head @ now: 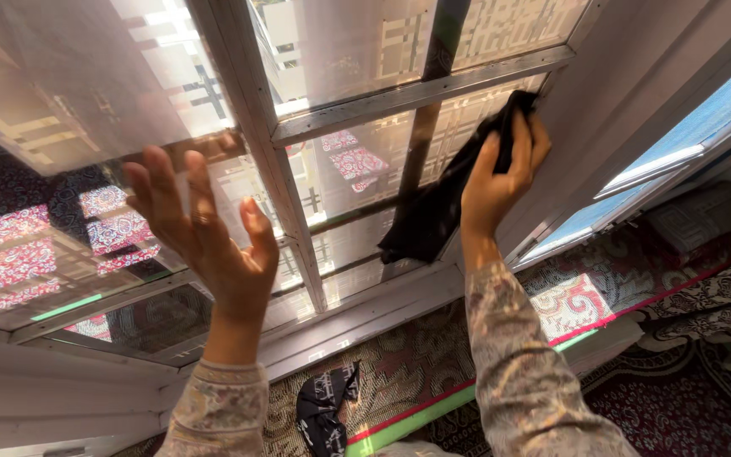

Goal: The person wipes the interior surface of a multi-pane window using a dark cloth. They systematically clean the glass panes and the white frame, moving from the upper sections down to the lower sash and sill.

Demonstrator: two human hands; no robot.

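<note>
Two hands are raised against a window. The right hand (pixel 501 173) has its fingers (pixel 524 140) closed around a black cloth (pixel 433 211), pressing it to the pane near the grey frame bar (pixel 420 95), close to the window's side edge; most of the cloth hangs loose down the glass. The left hand (pixel 200 228) is spread wide and holds nothing, palm toward the mesh screen (pixel 69 85). Judging by this, wiping of the glass is under way, at the upper corner of a lower pane. Carrying on would call for steady pressure and a firm hold on the bunched cloth. Another dark cloth (pixel 325 406) lies on the patterned carpet (pixel 416 364) below. No containers show.
</note>
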